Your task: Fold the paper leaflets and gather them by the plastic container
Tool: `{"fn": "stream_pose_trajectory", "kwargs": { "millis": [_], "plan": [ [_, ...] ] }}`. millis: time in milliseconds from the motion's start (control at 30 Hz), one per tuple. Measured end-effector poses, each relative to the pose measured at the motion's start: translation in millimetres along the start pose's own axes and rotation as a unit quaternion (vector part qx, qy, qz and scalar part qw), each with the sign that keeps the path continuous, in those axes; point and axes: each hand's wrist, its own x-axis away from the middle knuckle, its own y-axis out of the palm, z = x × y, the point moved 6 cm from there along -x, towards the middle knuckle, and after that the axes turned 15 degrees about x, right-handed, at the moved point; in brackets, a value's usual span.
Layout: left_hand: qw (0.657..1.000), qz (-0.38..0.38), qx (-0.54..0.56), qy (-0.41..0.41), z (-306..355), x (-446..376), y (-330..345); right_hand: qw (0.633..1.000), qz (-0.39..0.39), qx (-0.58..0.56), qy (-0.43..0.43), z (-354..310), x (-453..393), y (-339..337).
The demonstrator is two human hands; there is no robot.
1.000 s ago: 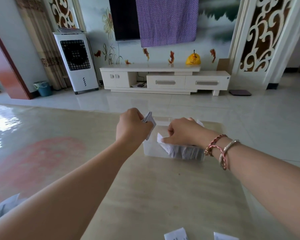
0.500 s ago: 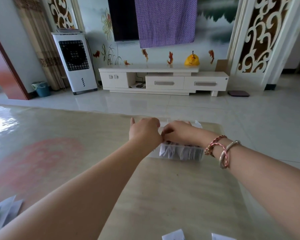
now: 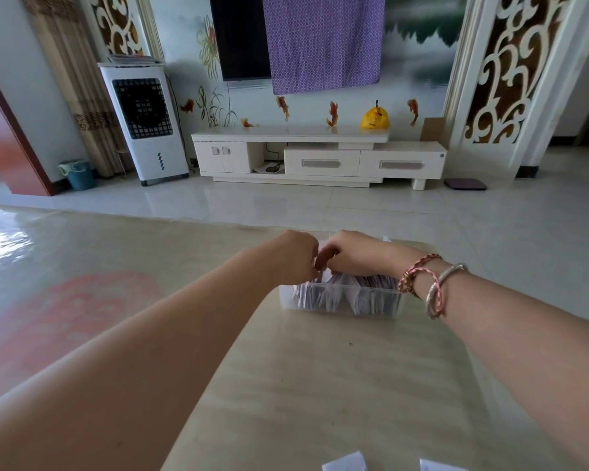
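Dropped since a second ago from above the rim down into the clear plastic container (image 3: 340,302), the left hand (image 3: 295,256), fingers curled, apparently tucking in the folded leaflet carried there, though the pinch itself cannot be made out from behind. Just beside it and almost touching, the right hand (image 3: 354,254), also lowered, fingers bent onto the tops of the folded leaflets (image 3: 337,294) standing packed on edge inside the container; pressing or pinching, cannot tell. Container well out on the bench (image 3: 320,385), near its far edge. Likely light, thin and floppy, these leaflets: easily creased, prone to spring open or slide on each other, so best pinched at the folded edge and held upright while slotted in. Container probably light too, liable to skid on the glossy top unless steadied. More loose leaflets (image 3: 346,464) at the near edge, not yet gathered.
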Motion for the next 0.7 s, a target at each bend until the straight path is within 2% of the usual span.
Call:
{"fn": "stream_pose_trajectory", "kwargs": {
  "millis": [133,233,400,700],
  "plan": [
    [0.997,0.027,-0.069,0.014,-0.3,-1.8,2.6,0.996,0.077,0.046,0.022,2.7,-0.8,-6.8],
    [0.992,0.06,-0.112,0.025,-7.3,0.8,-3.2,0.985,0.106,0.132,0.043,-2.1,-5.4,-7.3],
    [0.995,0.071,-0.061,0.027,-25.4,3.1,-3.4,0.971,0.041,0.224,0.076,-10.3,-15.6,-6.2],
    [0.997,0.071,0.006,0.017,-35.6,1.3,1.9,0.954,-0.052,0.27,0.121,-19.2,-13.5,2.1]
  ]
}}
